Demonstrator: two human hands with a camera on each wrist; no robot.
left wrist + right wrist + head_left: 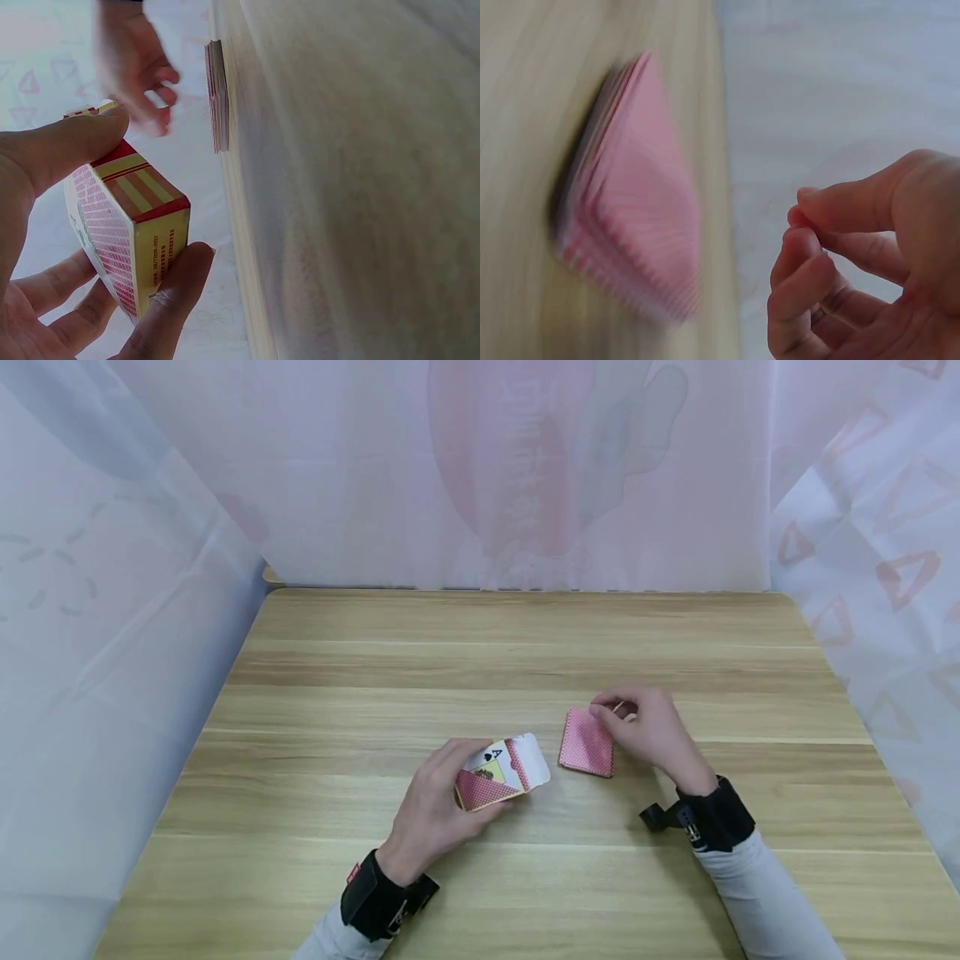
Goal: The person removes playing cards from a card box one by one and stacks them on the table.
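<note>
While the wooden worktop (337, 710) carries the deck (587, 742) lying flat, long axis pointing away, the left hand (435, 810) grips the card box (498, 772), flap opening rightward. The right hand (648, 727), fingers loosely curled and empty, hovers at the deck; a careless nudge could probably scatter it.

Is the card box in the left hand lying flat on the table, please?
No, the left hand holds the card box clear of the table.
</note>
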